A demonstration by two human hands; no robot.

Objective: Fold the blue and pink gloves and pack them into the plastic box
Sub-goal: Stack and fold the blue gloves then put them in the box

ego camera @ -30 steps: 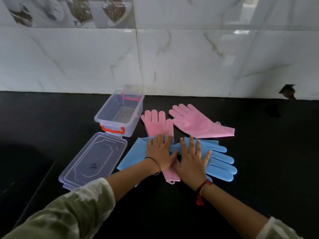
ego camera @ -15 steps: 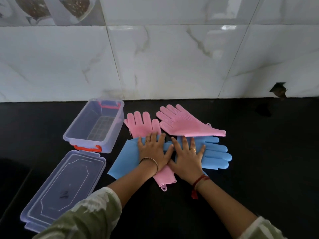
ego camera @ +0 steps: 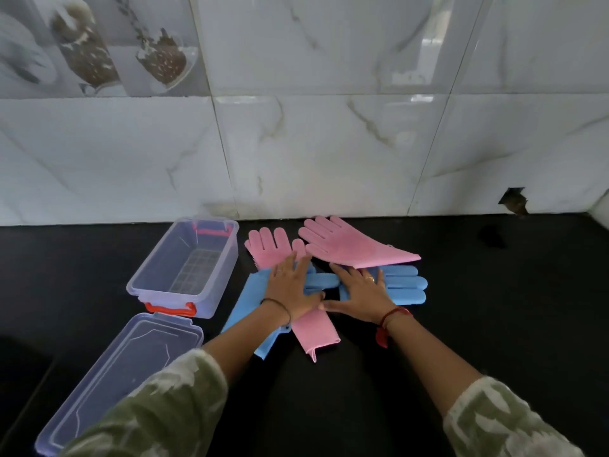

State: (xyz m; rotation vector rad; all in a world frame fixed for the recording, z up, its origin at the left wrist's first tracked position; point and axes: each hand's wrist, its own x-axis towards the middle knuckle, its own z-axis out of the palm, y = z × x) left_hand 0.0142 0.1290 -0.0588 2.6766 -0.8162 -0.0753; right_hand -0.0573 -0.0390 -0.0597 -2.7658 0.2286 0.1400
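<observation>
Two pink gloves and two blue gloves lie overlapped on the black counter. One pink glove [ego camera: 273, 249] points away from me, its cuff near me. The other pink glove [ego camera: 349, 249] lies across the far side. A blue glove [ego camera: 245, 301] runs under my left hand [ego camera: 293, 288], which presses flat on it with fingers spread. My right hand [ego camera: 362, 291] lies flat on the second blue glove [ego camera: 403, 285], whose fingers point right. The clear plastic box [ego camera: 184, 268] stands open to the left, with orange latches.
The box's clear lid [ego camera: 115, 374] lies upturned on the counter at the near left. A white marble-tiled wall rises right behind the gloves. The black counter [ego camera: 494, 308] stretches to the right of the gloves.
The view has tilted up, so the gloves and box sit lower in frame. My hands have slid slightly apart on the blue gloves and still press flat on them.
</observation>
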